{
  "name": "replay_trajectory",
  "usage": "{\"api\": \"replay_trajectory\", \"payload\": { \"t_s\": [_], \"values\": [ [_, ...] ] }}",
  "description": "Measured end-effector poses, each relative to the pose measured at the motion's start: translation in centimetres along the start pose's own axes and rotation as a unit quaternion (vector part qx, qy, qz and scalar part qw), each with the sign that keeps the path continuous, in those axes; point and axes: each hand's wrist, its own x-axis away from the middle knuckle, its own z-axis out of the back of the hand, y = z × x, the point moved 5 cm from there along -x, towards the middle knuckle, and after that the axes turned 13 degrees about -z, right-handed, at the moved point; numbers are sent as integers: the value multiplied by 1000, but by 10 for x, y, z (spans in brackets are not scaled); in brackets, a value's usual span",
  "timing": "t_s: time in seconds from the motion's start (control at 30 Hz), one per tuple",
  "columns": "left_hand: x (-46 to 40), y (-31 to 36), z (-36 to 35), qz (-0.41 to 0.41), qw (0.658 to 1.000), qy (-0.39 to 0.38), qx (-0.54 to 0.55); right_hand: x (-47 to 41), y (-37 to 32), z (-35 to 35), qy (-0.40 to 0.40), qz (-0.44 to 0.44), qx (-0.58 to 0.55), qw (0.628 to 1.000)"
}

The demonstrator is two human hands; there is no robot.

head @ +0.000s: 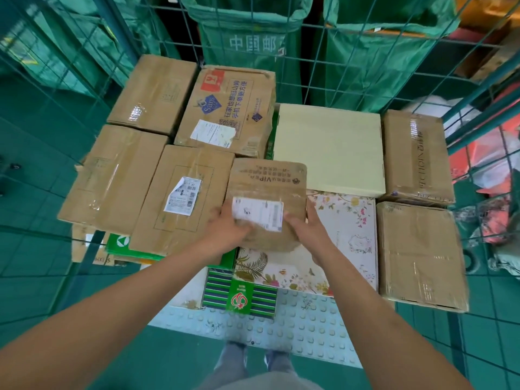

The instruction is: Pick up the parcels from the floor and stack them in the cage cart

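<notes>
Left hand (229, 226): arm extended, fingers curled over the small parcel's (267, 192) near-left edge.
Right hand (308, 229): gripping its near-right edge.
Small parcel: brown, crumpled, white label; held above the floral box (346, 235) inside the cage cart (422, 66).

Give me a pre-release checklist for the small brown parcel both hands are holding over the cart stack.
1. Grip: left hand and right hand both hold the small brown parcel, one on each near corner: ok.
2. Landing spot: the floral box lies directly under the parcel, top flat: ok.
3. Full contact with the floral box: cannot tell, the parcel hides it.
4. Neighbours: the parcel sits close against the taped box on its left; gap cannot tell.
5. Label faces up: ok.
6. Cage cart mesh is well away from the parcel: ok.
</notes>
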Motion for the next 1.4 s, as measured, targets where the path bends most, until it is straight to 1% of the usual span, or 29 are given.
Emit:
{"api": "replay_trajectory", "payload": {
  "t_s": [0.07,0.13,0.2,0.27,0.33,0.43,0.5,0.63,0.73,0.83,0.97,1.07,1.23,1.4],
  "values": [
    [6,6,1,-53,996,-3,-71,-6,-2,-6,19,-16,-5,1000],
    [9,10,-3,-98,982,-27,-157,-7,10,-9,31,-41,-13,999],
    [7,6,-7,-113,966,-47,-227,-5,23,-11,20,-74,-8,997],
    [5,2,-7,-120,959,-47,-253,-6,29,-12,11,-96,-15,995],
    [2,3,-5,-114,967,-33,-227,-11,25,-10,20,-88,-30,995],
    [-6,3,-5,-69,992,-19,-102,-14,21,-8,22,-85,-58,994],
    [-10,7,-7,-68,995,-11,-68,-13,25,-6,21,-90,-73,993],
    [-8,20,-3,-102,993,14,-65,-4,24,13,47,-88,-71,992],
    [-8,44,4,-138,988,22,-73,9,10,40,82,-80,-23,993],
    [-17,74,8,-152,986,15,-70,23,-17,70,128,-51,23,990],
    [-31,111,21,-184,981,23,-58,42,-61,100,146,-10,47,988],
    [-42,136,31,-218,974,38,-45,47,-94,117,165,39,55,984],
    [-79,163,46,-234,970,50,-52,20,-144,125,176,94,54,978],
    [-147,176,72,-232,967,72,-73,-46,-203,128,157,135,40,978]
  ]
}}
